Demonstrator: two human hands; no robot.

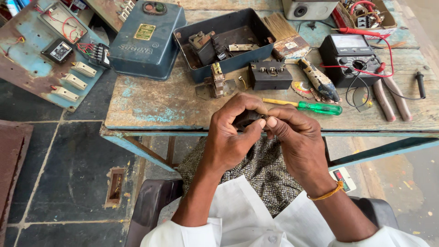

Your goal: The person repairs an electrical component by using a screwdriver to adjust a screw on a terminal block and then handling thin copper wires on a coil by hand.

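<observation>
Pinching a small dark part [247, 118] between them, the left hand [233, 132] cups it while the right hand [295, 135] grips its right end.

You hold a small dark part [247, 119] between both hands, just below the middle of the view, in front of the table's near edge and over your lap. It looks black and rounded, mostly hidden by your fingers, so its full shape cannot be told. A tiny metal piece [265, 117] shows at its 3 o'clock side, pinched between your left thumb and your right fingertips; at its 9 o'clock side your left palm covers it.
</observation>
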